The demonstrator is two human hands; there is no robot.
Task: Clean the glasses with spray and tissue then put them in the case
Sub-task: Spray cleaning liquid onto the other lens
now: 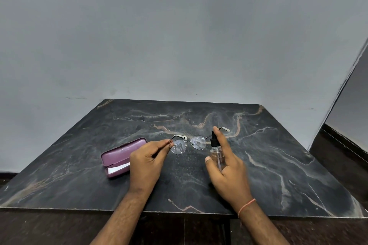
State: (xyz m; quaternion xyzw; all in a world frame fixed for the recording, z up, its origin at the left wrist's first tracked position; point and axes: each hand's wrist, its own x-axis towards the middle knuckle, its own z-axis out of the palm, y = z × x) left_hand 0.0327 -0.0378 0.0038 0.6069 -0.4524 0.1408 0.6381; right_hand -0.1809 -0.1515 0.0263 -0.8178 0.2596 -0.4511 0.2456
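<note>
mauve case (121,154), white tissue (118,169), black-capped clear bottle (216,148), black veined marble table (278,165).

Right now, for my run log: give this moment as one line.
step: spraying | left hand: pinches glasses | right hand: grips spray bottle | lenses: droplets | case: open

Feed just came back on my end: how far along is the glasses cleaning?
Spraying looks done or nearly so: droplets cover both lenses of the glasses, pinched by the left hand. The right hand holds the spray bottle, forefinger on its nozzle. Left: wiping with the tissue lying in the open case, then casing the glasses.
</note>
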